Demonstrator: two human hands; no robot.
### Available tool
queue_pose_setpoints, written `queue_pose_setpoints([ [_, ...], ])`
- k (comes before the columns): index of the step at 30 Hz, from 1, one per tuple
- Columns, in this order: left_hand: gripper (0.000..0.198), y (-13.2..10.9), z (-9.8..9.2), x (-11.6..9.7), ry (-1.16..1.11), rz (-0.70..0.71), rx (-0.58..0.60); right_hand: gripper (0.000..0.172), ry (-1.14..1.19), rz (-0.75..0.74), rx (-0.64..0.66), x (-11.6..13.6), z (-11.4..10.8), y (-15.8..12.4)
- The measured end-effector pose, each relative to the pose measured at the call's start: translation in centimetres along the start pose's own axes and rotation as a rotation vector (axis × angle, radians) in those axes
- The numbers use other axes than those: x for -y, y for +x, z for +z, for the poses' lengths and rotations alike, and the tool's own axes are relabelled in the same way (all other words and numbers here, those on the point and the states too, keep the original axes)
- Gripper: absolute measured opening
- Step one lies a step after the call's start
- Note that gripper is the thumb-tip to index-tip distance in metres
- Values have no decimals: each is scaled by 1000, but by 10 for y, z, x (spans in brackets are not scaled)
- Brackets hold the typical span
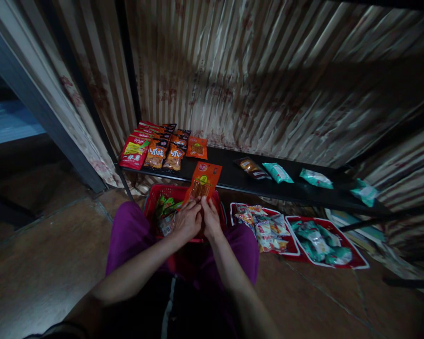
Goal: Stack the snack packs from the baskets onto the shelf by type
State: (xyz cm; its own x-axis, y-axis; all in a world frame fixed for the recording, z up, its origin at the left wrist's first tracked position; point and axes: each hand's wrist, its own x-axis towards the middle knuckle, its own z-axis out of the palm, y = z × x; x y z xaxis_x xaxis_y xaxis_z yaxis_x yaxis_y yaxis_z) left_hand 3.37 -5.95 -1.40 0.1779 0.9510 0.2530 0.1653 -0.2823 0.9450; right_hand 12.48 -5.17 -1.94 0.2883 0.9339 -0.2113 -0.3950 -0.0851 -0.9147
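Note:
An orange snack packet (204,178) with a small clear window is held upright over the red basket between my knees. My left hand (188,220) grips its lower left part, fingers closed on it. On the lower right edge, my right hand (211,217) pinches the same packet with the thumb on its front. Beneath my hands, the red basket (159,189) holds green packets (167,205) and clear-wrapped ones. A similar orange packet (198,148) lies on the black shelf just behind, beside rows of orange-and-black snack bags (156,154).
Red-and-yellow bags (134,151) stand at the left end of the black shelf (229,178). Farther right lie a brown packet (251,168) and several teal packets (277,173). Two more red baskets with white rims (293,240) sit on the floor at right, filled with packets. A pleated curtain hangs behind.

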Motion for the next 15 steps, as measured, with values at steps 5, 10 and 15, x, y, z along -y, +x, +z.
queue_pose_setpoints([
  [5, 30, -4, 0, 6, 45, 60, 54, 31, 124, -24, -87, -2, -16, 9],
  [10, 36, 15, -15, 18, 47, -85, -172, 31, 166, 78, -20, 3, -36, 17],
  [15, 31, 35, -21, 30, -386, -422, -96, 32, 148, 183, 61, 13, -46, 22],
])
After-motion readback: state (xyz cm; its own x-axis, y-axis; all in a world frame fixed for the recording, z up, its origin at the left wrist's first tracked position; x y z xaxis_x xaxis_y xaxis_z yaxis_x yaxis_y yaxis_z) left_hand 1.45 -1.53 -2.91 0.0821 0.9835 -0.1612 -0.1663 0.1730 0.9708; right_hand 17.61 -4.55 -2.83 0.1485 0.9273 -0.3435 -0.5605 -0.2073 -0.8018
